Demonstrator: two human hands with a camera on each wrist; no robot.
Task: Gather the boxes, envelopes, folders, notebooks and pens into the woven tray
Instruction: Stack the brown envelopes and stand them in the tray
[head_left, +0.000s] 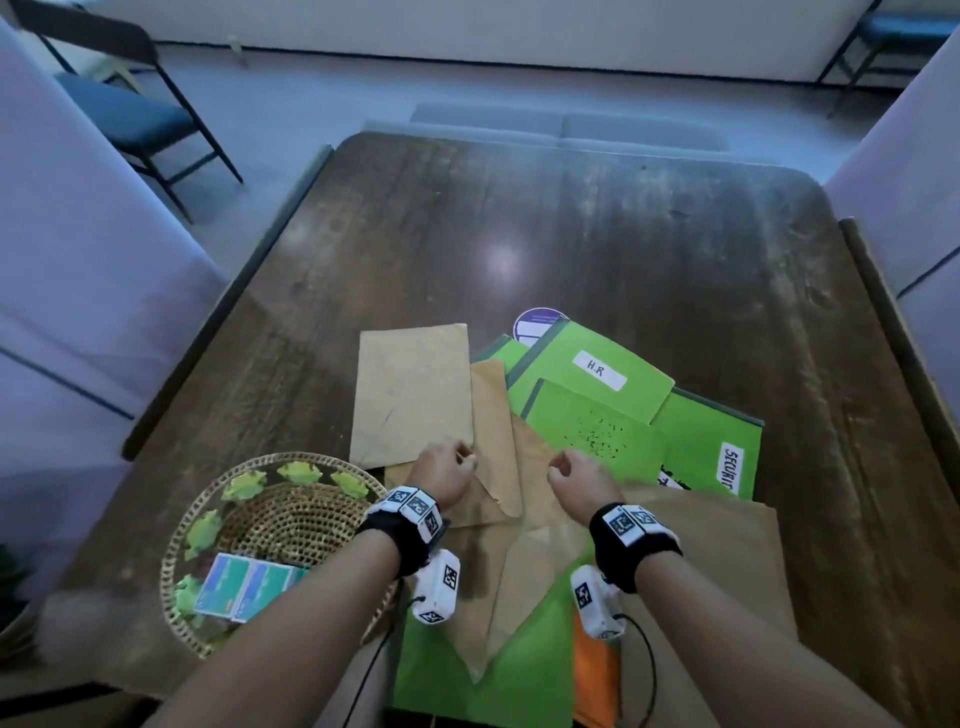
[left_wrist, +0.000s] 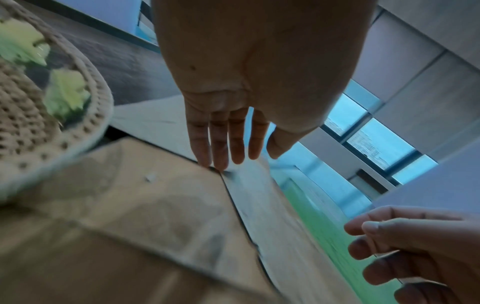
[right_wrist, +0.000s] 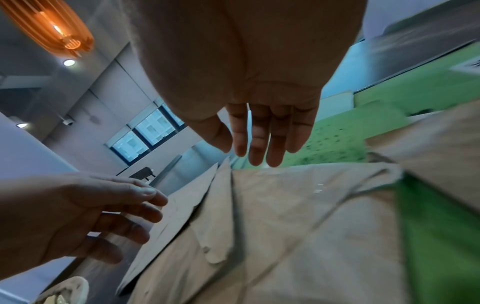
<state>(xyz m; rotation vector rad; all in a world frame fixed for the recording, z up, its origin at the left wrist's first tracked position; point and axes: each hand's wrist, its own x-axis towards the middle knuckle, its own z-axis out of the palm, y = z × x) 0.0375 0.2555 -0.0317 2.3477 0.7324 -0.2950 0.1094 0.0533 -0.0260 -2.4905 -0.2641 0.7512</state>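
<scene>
The brown envelopes (head_left: 415, 395) lie fanned at the table's (head_left: 597, 234) centre, with the green folders (head_left: 597, 374) overlapping at their 3 o'clock, and my left hand (head_left: 441, 475) hovers over them, fingers (left_wrist: 221, 142) straight and relaxed, tips touching an envelope edge, gripping nothing. My right hand (head_left: 579, 480), at the left one's 3 o'clock, hangs just above the envelopes, fingers (right_wrist: 259, 139) loose and empty. The woven tray (head_left: 218, 499) sits at my 8 o'clock, touching the envelopes' edge, with two teal boxes (head_left: 244, 584) inside.

Dark wooden table (head_left: 571, 234), folding chair (head_left: 119, 114), orange pendant lamp (right_wrist: 52, 26)
</scene>
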